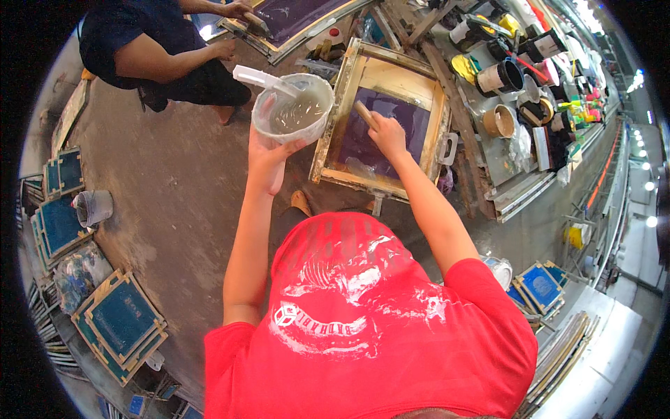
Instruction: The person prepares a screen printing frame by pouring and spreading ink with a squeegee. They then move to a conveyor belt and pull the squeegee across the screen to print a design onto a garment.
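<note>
My left hand (269, 160) grips a translucent plastic tub (261, 124) from beneath and the side, holding it up left of the screen. Greyish, wet-looking paste (296, 115) lies inside it, and a white flat-handled spatula (262, 77) leans out over its rim. My right hand (389, 136) is closed around a short wooden squeegee (365, 115) above the dark mesh of a wood-framed printing screen (356, 150). Its lower edge is hidden, so I cannot tell whether it touches the mesh. The screen's frame (323, 150) looks stained and worn.
At upper left, another person's hand (237, 10) holds a tool over a second screen (296, 21). Ink pots (499, 78) crowd the bench on the right. Blue screens (124, 318) lean at the left, near a grey bucket (94, 207); more blue screens (539, 288) stand at lower right.
</note>
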Available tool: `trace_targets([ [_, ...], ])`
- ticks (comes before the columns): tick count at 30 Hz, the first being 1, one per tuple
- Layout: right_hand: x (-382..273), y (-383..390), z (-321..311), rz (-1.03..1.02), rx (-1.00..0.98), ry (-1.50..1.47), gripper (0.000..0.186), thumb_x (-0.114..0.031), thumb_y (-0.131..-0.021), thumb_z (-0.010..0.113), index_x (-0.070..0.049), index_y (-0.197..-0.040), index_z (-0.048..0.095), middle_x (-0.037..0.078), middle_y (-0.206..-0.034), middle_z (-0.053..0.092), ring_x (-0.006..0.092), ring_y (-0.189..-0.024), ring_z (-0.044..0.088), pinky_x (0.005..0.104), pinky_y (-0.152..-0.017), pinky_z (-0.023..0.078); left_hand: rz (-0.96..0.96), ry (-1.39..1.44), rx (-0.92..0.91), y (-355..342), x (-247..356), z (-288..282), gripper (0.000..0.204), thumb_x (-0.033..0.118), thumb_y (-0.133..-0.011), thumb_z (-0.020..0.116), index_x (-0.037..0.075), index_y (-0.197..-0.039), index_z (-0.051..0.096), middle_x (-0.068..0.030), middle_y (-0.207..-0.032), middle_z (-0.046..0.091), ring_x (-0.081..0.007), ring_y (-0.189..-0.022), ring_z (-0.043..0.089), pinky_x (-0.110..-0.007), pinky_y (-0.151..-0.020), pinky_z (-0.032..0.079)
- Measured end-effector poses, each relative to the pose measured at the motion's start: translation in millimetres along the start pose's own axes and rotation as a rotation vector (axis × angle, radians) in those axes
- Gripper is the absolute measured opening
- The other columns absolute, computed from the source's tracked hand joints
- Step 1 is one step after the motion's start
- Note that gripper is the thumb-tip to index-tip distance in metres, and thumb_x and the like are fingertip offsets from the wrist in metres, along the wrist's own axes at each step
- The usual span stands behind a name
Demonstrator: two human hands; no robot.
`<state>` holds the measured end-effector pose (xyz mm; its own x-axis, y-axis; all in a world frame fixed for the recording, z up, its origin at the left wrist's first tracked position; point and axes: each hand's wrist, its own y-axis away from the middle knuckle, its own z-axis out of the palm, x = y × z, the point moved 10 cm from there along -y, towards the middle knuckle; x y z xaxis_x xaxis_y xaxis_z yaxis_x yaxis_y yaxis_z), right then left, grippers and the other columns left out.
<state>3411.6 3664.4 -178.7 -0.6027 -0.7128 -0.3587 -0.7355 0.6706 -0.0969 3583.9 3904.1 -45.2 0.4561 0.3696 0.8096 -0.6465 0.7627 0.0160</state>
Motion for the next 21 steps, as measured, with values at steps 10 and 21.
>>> trace_targets([
  [10,-33.9,33.6,66.5,-0.165,-0.164,0.14,0.033,-0.02,-0.083,0.071,-0.02,-0.116,0.071,0.01,-0.09,0.071,0.031,-0.085,0.064,0.0463,-0.071,0.054,0.047,0.022,0.04,16.0,1.6,-15.5,0.099,-0.005,-0.067,0.085,0.012,-0.151,0.037,-0.0082,-0.15,0.046,-0.0247,-0.137,0.047,-0.041,-0.114,0.041],
  [21,-56.5,100.3,61.7,-0.474,-0.305,-0.007,0.033,-0.024,-0.085,0.07,-0.022,-0.118,0.073,0.0,-0.11,0.072,0.0231,-0.099,0.061,0.0405,-0.079,0.05,-0.02,0.026,0.023,20.1,-25.0,-17.2,0.1,-0.006,-0.067,0.084,0.011,-0.152,0.035,-0.0082,-0.15,0.045,-0.0254,-0.138,0.046,-0.042,-0.114,0.04],
])
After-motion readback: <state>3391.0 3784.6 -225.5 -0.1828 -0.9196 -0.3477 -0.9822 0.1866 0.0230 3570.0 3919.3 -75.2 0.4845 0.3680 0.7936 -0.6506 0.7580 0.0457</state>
